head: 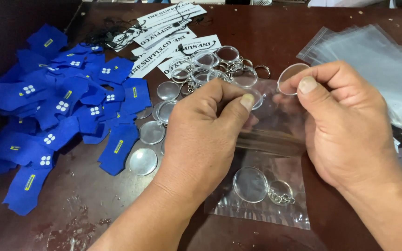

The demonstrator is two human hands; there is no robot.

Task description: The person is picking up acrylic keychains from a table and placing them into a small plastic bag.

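My left hand (206,125) pinches the open mouth of a small clear plastic bag (275,135) that lies on the dark wooden table (266,37). Inside the bag, near its bottom, sits a clear round keychain piece with a metal ring and chain (261,187). My right hand (345,123) holds a clear round disc (290,77) between thumb and fingers, just above the bag's mouth.
A pile of blue fabric tags (66,107) covers the left of the table. Several clear discs (152,135) and clear keychains with rings (215,67) lie in the middle. White printed cards (164,32) are at the back; a stack of clear bags (378,65) is at the right.
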